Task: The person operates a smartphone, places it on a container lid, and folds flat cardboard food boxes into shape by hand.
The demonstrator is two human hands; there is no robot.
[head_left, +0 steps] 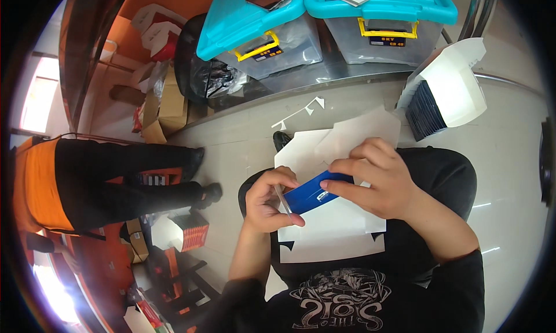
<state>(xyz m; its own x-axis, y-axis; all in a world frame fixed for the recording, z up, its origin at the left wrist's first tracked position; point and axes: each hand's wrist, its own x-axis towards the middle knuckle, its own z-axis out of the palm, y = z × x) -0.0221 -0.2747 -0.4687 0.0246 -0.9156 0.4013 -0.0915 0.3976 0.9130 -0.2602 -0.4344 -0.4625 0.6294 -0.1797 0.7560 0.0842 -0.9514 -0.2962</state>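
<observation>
In front of my lap, both hands hold a dark blue card or flat sleeve point(315, 194) with a small white mark, tilted up to the right. My left hand point(267, 201) curls round its left end, fingers above and thumb below. A thin pale edge point(282, 199) also shows in that hand; what it belongs to I cannot make out. My right hand point(379, 179) pinches the right end between thumb and fingers. Underneath, an unfolded white cardboard box point(331, 247) lies across my thighs, its flaps spread toward the far side.
An open white box point(460, 98) packed with dark flat items stands at the right. Two clear bins with turquoise lids point(379, 6) sit on a metal surface ahead. A torn white strip point(298, 113) lies on the floor. At the left stands another person point(116, 185), near cartons point(168, 110).
</observation>
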